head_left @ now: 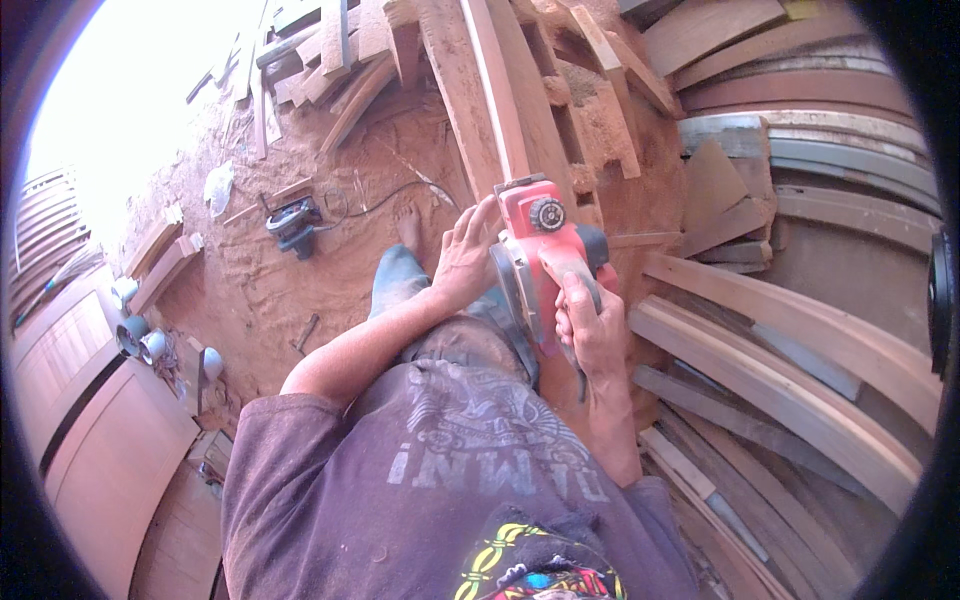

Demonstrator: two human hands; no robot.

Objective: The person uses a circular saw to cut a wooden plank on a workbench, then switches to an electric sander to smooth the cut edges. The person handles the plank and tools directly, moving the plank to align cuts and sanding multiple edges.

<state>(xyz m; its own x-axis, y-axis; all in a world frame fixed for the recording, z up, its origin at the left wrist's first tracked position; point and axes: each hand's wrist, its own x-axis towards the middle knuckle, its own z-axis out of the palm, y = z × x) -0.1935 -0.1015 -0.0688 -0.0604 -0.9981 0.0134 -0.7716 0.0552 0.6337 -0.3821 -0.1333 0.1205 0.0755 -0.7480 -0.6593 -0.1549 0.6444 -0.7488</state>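
Note:
My right hand (592, 325) is wrapped around the rear handle of a red electric planer (532, 228) with a black knob on its front. The planer sits at the near end of a long, narrow wooden strip (492, 85) that runs away from me along the workbench (545, 130). My left hand (467, 246) reaches across to the planer's front left side, its fingers stretched out and slightly apart. Its fingertips are close to the strip's near end and the planer's front; whether they touch the wood or the tool, I cannot tell. The planer hides its own underside.
Several long planks (780, 370) are stacked on the right. A circular saw (292, 222) with a cord and a hammer (306, 333) lie on the dusty ground at left. Offcuts (330, 60) are piled at the far left; door panels (110, 440) lie at the near left.

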